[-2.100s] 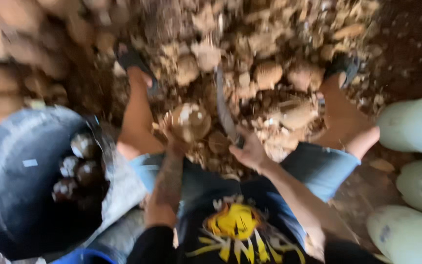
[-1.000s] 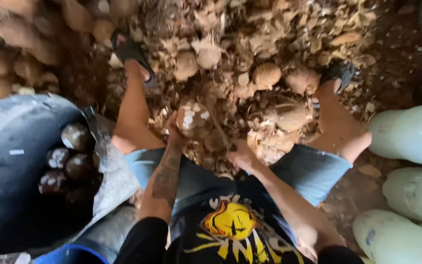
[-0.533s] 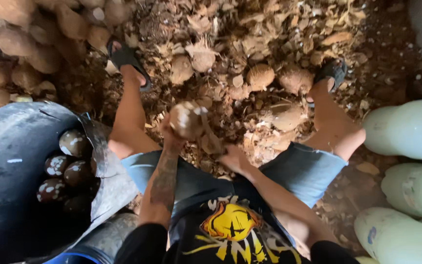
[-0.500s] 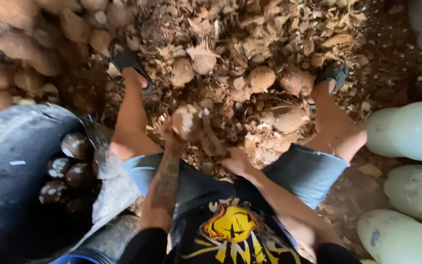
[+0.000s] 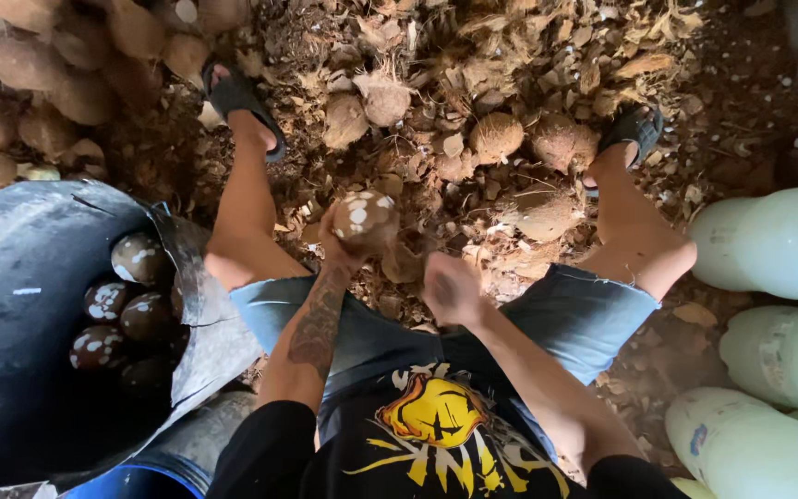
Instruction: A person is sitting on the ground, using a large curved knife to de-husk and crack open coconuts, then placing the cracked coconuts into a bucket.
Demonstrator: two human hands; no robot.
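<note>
My left hand point(image 5: 332, 248) holds a round brown coconut point(image 5: 365, 220) with white shaved patches, lifted in front of my knees. My right hand point(image 5: 450, 291) is a closed, motion-blurred fist just right of and below it, a short gap away; the knife seen in it in the earlier frames is lost in the blur. I sit with legs apart, and both hands are between my knees.
A dark tub point(image 5: 20, 277) at my left holds several shaved coconuts point(image 5: 140, 259). Husk scraps and loose coconuts point(image 5: 496, 137) cover the ground ahead. Unhusked coconuts point(image 5: 39, 65) are piled far left. Pale green rounded containers point(image 5: 768, 240) line the right. My sandalled feet point(image 5: 242, 97) point(image 5: 634, 129) flank the debris.
The blade was raised beside the coconut, then came down against it. Now my right hand has drawn back towards me, and the coconut has turned in my left hand.
</note>
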